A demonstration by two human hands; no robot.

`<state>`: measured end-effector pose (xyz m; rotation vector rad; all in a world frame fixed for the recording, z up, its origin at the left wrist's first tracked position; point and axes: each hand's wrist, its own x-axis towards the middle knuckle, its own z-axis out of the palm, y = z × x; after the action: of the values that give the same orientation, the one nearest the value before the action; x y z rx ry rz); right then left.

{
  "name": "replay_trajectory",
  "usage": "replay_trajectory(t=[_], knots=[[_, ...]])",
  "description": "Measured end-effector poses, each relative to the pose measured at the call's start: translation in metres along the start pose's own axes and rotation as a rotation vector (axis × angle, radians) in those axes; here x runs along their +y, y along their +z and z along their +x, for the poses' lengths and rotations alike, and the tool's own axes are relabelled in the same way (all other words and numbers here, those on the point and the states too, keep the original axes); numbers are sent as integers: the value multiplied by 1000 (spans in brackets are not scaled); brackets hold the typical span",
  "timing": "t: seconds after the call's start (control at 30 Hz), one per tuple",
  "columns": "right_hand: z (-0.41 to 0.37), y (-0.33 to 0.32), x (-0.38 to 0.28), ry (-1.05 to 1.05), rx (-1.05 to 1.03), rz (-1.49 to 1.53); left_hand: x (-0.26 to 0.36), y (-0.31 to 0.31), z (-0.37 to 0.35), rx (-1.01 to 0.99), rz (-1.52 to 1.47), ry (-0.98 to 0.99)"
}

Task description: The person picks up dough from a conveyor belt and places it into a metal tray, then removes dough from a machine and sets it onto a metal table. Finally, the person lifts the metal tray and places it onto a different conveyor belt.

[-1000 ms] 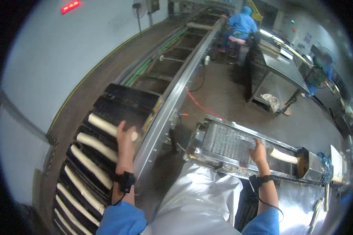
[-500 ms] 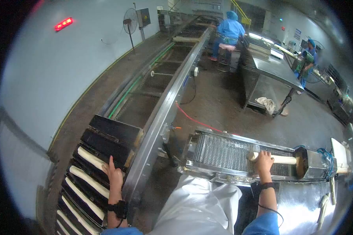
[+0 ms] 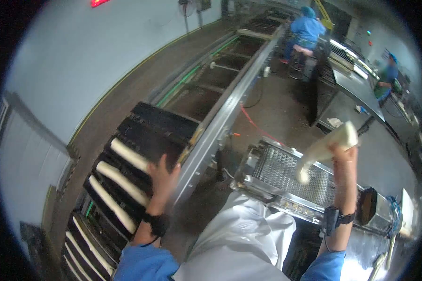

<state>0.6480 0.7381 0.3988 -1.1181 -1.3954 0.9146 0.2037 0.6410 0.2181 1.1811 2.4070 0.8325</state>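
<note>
1. Dough strips (image 3: pixel 111 203) are carried side by side in black trays (image 3: pixel 157 124) along the long conveyor (image 3: pixel 223 114).
2. The mesh belt (image 3: pixel 281 171) is partly hidden by a raised, bent dough piece (image 3: pixel 324 146).
3. That piece is gripped by the right hand (image 3: pixel 344 153), fingers curled.
4. The left hand (image 3: pixel 164 180) is held open, fingers spread, beside a strip's end.

No text is legible, the red display (image 3: pixel 99 3) included.

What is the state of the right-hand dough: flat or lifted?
Lifted: the right hand grips the dough high, its lower end drooping over the mesh belt.
</note>
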Motion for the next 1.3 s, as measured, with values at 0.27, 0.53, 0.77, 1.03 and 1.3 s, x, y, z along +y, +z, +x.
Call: replay_trajectory(t=[0.27,0.53,0.77,1.03,1.3], knots=[[-7,119,-83,-104,-572,659,17,10,19,15,-27,38],[-17,17,108,62,-240,-423,13,18,27,73,4,63],[-98,-130,253,213,448,-1449,25,12,22,-2,17,83],[-108,-213,271,314,481,-1645,41,11,24,17,73,13],[-100,-266,251,276,-35,-1798,40,14,27,30,76,41]])
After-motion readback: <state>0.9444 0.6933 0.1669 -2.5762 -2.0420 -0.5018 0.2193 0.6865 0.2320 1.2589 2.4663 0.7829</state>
